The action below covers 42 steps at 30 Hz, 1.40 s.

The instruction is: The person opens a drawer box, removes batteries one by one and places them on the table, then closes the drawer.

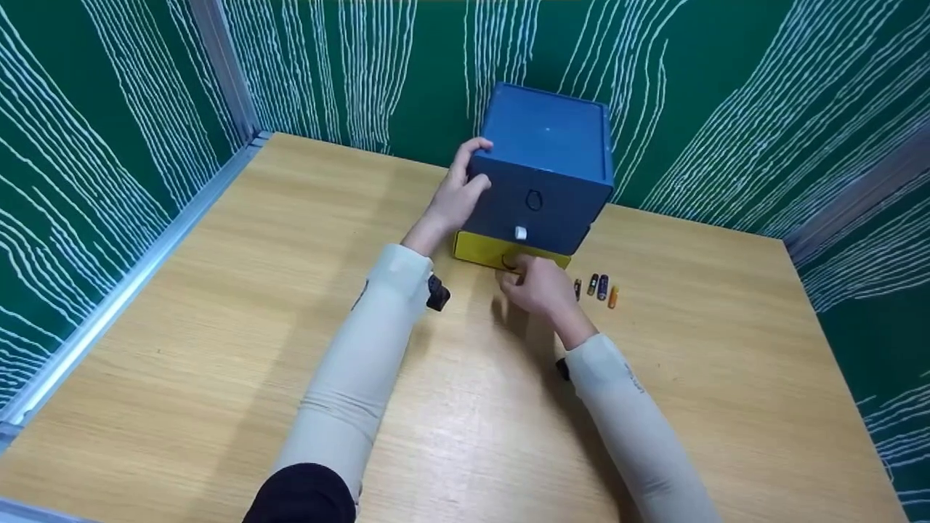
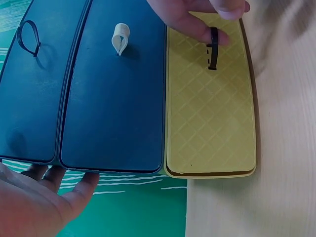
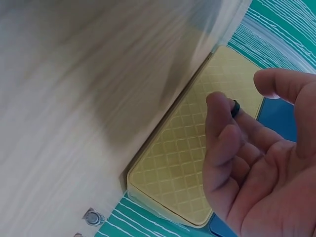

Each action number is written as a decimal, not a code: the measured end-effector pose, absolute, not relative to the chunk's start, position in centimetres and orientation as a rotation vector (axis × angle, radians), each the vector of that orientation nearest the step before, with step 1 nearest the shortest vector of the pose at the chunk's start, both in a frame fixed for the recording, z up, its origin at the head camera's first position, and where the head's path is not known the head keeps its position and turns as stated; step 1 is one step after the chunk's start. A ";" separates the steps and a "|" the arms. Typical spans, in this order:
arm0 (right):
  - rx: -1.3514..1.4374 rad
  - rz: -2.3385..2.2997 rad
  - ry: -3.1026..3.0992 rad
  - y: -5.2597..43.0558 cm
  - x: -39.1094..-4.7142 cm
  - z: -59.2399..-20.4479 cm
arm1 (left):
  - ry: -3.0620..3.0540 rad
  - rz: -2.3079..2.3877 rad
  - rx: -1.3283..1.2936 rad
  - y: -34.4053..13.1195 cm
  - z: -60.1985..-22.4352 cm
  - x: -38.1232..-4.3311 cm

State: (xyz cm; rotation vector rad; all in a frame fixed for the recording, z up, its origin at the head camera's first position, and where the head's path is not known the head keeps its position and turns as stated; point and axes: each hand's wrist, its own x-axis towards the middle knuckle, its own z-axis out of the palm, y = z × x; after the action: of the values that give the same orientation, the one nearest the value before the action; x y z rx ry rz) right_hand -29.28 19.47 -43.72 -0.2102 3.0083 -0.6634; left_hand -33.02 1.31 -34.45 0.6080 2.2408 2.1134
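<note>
A blue drawer box (image 1: 548, 134) stands at the back of the table, with a yellow bottom drawer (image 1: 476, 249). My left hand (image 1: 456, 196) rests against the box's left side, the thumb at its front edge; in the left wrist view that hand (image 2: 39, 200) has its fingers extended along the side. At the yellow drawer's front is my right hand (image 1: 541, 287). One of its fingers is hooked through the black loop handle (image 2: 214, 49), which also shows on a finger in the right wrist view. The right thumb stands apart from the loop.
Several batteries (image 1: 602, 287) lie on the table just right of the box. A white loop handle (image 2: 120, 38) and another black loop (image 2: 28, 38) sit on the blue drawers. Green panels (image 1: 726, 109) with white lines stand behind and beside the table.
</note>
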 end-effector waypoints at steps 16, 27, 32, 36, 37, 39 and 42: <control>-0.232 -0.604 2.986 19.7 -28.6 -43.6 | 2.234 2.111 0.591 1.3 -34.7 -33.3; -0.085 -0.687 2.993 19.6 -28.8 -43.4 | 2.284 2.089 0.601 1.2 -34.4 -32.9; -0.078 -0.678 3.011 19.4 -28.5 -43.2 | 2.272 2.099 0.587 1.2 -34.3 -32.9; -0.137 -0.665 3.042 19.4 -28.1 -43.2 | 2.263 2.098 0.562 1.2 -34.4 -32.9; -0.154 -0.664 3.053 19.4 -28.0 -43.3 | 2.261 2.096 0.557 1.2 -34.4 -32.9; -0.182 -0.660 3.069 19.4 -27.8 -43.4 | 2.256 2.096 0.556 1.2 -34.5 -33.0; -0.168 -0.665 3.066 19.3 -27.5 -43.5 | 2.254 2.091 0.556 1.2 -34.6 -33.1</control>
State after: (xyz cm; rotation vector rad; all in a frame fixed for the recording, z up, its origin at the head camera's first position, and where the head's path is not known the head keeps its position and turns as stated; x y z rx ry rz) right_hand -27.47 19.35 -43.47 -0.1684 3.0657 -0.6653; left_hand -33.10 1.24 -34.63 0.5557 2.2536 2.0907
